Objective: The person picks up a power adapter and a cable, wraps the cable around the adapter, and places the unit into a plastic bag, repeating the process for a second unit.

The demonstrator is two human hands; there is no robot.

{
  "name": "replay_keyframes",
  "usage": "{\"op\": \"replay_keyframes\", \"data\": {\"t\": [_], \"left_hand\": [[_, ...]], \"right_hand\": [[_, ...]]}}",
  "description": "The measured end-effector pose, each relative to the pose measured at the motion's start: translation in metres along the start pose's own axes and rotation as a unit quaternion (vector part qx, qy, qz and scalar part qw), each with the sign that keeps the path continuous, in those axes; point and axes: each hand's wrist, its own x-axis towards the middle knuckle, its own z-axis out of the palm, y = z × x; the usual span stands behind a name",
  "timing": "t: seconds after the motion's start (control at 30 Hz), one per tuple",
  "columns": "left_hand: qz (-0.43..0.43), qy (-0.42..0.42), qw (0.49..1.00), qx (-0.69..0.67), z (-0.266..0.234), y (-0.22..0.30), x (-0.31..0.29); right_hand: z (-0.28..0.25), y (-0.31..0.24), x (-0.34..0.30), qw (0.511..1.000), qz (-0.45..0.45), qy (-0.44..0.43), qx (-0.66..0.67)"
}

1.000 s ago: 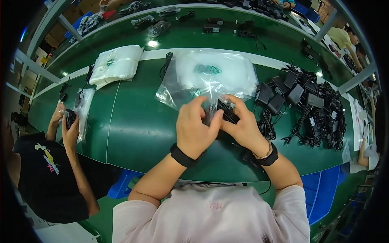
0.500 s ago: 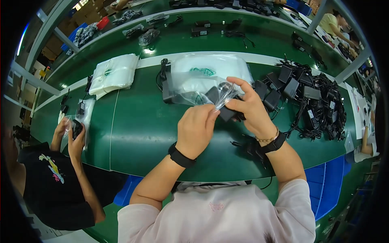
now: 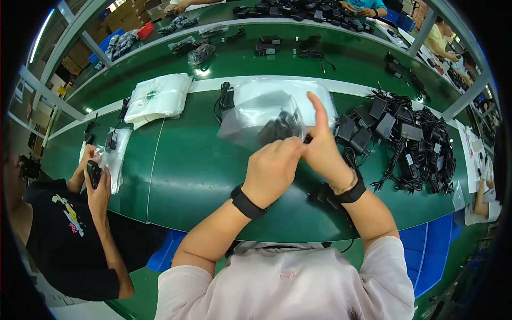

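A clear plastic bag point(image 3: 242, 125) stretches left from my hands, with a black power adapter point(image 3: 278, 129) and its cable bunched inside. My left hand point(image 3: 273, 169) is closed, pinching the bag near its mouth. My right hand point(image 3: 326, 154) meets it there, index finger pointing up, other fingers partly hidden against the bag's edge. A small dark piece shows between the right hand and the bag. Behind the bag lies a stack of clear bags point(image 3: 314, 96). Under my right wrist, another dark adapter point(image 3: 320, 194) rests on the green table point(image 3: 197, 176).
A large heap of black adapters and cables point(image 3: 410, 130) covers the right side. Another bag stack point(image 3: 160, 96) lies at the back left, with a bagged adapter point(image 3: 226, 96) nearer the middle. A co-worker's hands point(image 3: 96, 181) handle a black adapter at left. Blue bins point(image 3: 421, 256) stand below the table.
The adapter and cable now sit deeper in the bag. My left hand has moved right and my index finger on the right has straightened upward. The view has shifted slightly.
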Motion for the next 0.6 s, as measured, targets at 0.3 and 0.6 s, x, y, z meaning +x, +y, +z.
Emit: {"op": "replay_keyframes", "data": {"t": [0.3,0.6], "left_hand": [[-0.155,0.044,0.946,-0.282,-0.008,0.013,0.012],[-0.164,0.1,0.978,-0.086,-0.081,-0.03,0.035]], "right_hand": [[0.005,-0.03,0.033,0.862,0.128,0.07,0.486],[0.001,-0.031,0.046,0.94,0.143,-0.082,0.298]]}}
